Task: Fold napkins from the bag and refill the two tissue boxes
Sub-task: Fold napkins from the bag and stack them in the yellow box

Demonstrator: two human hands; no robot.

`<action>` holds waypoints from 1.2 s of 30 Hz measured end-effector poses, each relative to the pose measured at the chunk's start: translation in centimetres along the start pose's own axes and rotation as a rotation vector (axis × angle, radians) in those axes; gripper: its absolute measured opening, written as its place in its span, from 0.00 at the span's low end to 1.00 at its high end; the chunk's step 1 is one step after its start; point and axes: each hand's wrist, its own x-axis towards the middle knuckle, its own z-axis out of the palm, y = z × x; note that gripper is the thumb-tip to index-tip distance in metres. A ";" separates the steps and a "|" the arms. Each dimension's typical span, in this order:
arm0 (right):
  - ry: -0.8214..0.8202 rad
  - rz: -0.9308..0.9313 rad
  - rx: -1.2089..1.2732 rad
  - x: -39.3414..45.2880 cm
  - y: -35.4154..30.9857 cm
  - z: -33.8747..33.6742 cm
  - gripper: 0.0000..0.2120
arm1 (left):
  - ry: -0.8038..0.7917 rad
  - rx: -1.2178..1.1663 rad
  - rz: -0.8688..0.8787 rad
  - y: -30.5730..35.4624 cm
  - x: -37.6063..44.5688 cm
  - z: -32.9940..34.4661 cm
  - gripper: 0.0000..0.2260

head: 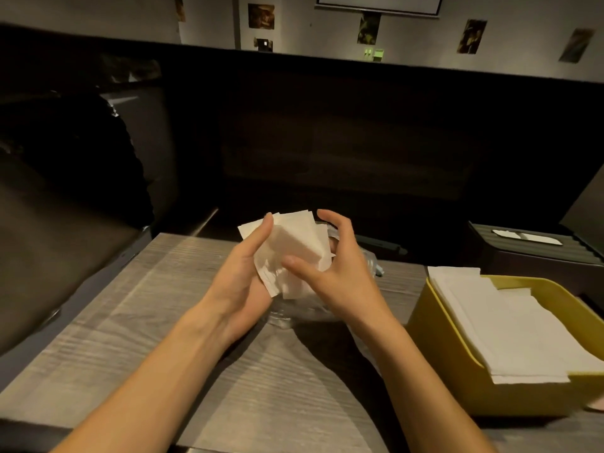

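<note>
A small stack of white napkins [295,240] is held up over the middle of the wooden table [114,322]. My left hand [242,276] holds the stack from the left, its fingers lying along the paper. From the right, my right hand [330,266] curves round the stack, thumb pressed on the front sheet and fingers arched over the top edge. Beneath both hands lies a clear plastic bag [294,317], mostly hidden. At the right, a yellow tissue box [434,335] stands open, holding a layer of folded white napkins [510,325].
A dark ribbed box [529,253] with a white strip in its top slot stands behind the yellow one. Dark bench seating runs along the left and far side. The table's left half and near part are bare wood.
</note>
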 end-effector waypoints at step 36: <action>0.258 -0.033 0.101 0.6 0.7 0.5 0.13 | -0.030 0.023 0.005 -0.2 0.3 0.0 0.17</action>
